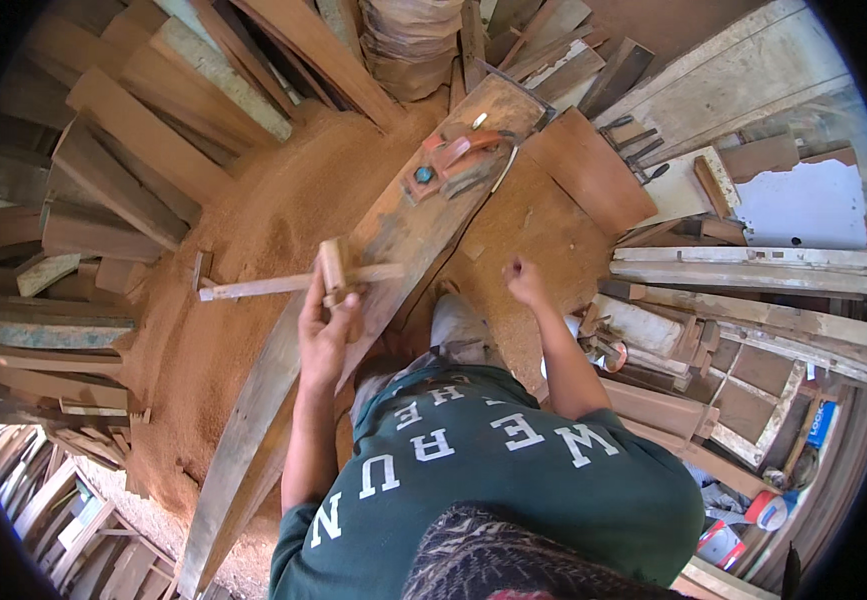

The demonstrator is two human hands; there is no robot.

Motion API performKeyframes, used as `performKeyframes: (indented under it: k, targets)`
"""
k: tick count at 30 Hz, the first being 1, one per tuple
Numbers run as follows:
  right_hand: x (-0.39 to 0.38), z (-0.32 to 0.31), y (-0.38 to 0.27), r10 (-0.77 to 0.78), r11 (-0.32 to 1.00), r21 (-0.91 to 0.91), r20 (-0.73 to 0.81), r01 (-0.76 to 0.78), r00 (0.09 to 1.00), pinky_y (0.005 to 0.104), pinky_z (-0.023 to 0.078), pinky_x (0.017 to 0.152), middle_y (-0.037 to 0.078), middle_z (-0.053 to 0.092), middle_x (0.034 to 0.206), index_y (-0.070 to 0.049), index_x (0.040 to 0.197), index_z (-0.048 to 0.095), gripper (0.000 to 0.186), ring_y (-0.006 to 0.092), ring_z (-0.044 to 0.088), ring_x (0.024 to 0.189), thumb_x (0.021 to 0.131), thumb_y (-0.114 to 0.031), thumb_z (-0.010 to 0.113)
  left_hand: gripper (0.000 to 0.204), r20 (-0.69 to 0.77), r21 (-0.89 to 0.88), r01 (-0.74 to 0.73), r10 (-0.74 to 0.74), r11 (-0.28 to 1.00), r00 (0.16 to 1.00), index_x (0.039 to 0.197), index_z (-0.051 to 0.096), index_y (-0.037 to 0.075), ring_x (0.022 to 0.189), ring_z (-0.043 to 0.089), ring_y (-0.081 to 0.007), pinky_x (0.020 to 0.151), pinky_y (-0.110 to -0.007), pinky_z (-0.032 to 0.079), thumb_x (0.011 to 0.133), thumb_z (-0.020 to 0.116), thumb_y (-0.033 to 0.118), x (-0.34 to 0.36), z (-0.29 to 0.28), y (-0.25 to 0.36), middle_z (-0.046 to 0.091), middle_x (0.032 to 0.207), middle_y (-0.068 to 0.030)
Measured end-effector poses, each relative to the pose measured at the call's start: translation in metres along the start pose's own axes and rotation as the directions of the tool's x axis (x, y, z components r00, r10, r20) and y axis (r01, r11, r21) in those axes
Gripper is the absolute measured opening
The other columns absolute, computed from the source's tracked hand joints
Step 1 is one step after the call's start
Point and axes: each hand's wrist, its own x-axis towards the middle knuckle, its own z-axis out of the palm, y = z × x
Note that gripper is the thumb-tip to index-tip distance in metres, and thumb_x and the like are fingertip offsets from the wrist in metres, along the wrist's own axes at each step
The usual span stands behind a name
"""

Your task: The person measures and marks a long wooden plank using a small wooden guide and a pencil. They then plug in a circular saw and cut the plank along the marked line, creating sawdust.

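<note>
My left hand [329, 325] is closed around a small wooden block [332, 268]. A thin, pale wooden stick [258, 287] crosses at this block and reaches out to both sides, above the edge of a long wooden plank bench [393, 245]. A short darker piece [202, 271] shows at the stick's left end; whether it is joined on, I cannot tell. To the right of the bench my right hand [525, 281] is curled into a fist, and anything inside it is hidden. Farther up the bench lies an orange-red planer [458, 160] with a teal knob.
Sawdust [178, 370] covers the floor left of the bench. Leaning boards [153, 135] crowd the left side. A brown panel [585, 170], several clamp-like metal tools [633, 140] and stacked frames [753, 395] stand on the right. A full sack [411, 45] is at the back.
</note>
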Motion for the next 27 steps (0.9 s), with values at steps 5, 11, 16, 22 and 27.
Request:
performKeyframes:
  k: [5, 11, 16, 22, 27]
  targets:
    - [0.163, -0.076, -0.083, -0.125, 0.990, -0.100, -0.308, 0.099, 0.943, 0.0423, 0.055, 0.082, 0.022, 0.073, 0.104, 0.001, 0.115, 0.065, 0.028, 0.0351, 0.072, 0.095, 0.093, -0.015, 0.062, 0.060, -0.208, -0.118, 0.044, -0.068, 0.992, 0.976, 0.159, 0.038, 0.007, 0.111, 0.066, -0.0183, 0.094, -0.034, 0.054, 0.103, 0.057, 0.010, 0.026, 0.008, -0.006, 0.064, 0.130, -0.0089]
    - [0.354, -0.153, -0.156, -0.148, 0.781, -0.624, -0.188, -0.002, 0.971, 0.0481, 0.052, 0.100, 0.022, 0.071, 0.120, -0.003, 0.126, 0.066, 0.054, 0.0390, 0.067, 0.116, 0.076, -0.023, 0.074, 0.061, -0.359, -0.337, 0.043, -0.171, 0.940, 0.918, 0.152, 0.038, -0.002, 0.114, 0.067, -0.0288, 0.096, -0.039, 0.055, 0.098, 0.047, 0.025, 0.041, 0.046, -0.008, 0.063, 0.131, -0.0189]
    - [0.469, -0.168, -0.110, 0.020, 0.777, -0.629, 0.018, -0.004, 1.000, 0.0470, 0.050, 0.105, 0.020, 0.059, 0.141, -0.015, 0.129, 0.069, 0.048, 0.0378, 0.060, 0.126, 0.084, -0.032, 0.073, 0.075, -0.470, -0.365, -0.065, -0.123, 0.929, 0.874, 0.164, 0.021, 0.003, 0.128, 0.060, -0.0307, 0.105, -0.041, 0.051, 0.098, 0.054, 0.010, 0.068, 0.109, 0.025, 0.053, 0.146, -0.0201]
    - [0.537, -0.169, -0.033, -0.258, 0.762, -0.595, 0.084, 0.256, 0.962, 0.0515, 0.053, 0.090, 0.028, 0.071, 0.110, -0.002, 0.116, 0.071, 0.035, 0.0450, 0.069, 0.105, 0.090, -0.024, 0.065, 0.075, -0.512, -0.325, -0.179, -0.013, 0.929, 0.859, 0.165, 0.025, 0.010, 0.130, 0.059, -0.0275, 0.111, -0.038, 0.045, 0.098, 0.060, 0.007, 0.078, 0.133, 0.016, 0.054, 0.148, -0.0145]
    - [0.533, -0.186, -0.062, -0.248, 0.683, -0.717, -0.051, 0.137, 0.967, 0.0513, 0.053, 0.089, 0.027, 0.072, 0.106, 0.001, 0.111, 0.070, 0.029, 0.0446, 0.069, 0.103, 0.088, -0.016, 0.064, 0.078, -0.630, -0.060, -0.190, 0.110, 0.980, 0.769, 0.165, 0.024, 0.010, 0.129, 0.056, -0.0149, 0.108, -0.031, 0.045, 0.098, 0.063, -0.002, 0.079, 0.136, -0.002, 0.054, 0.149, -0.0094]
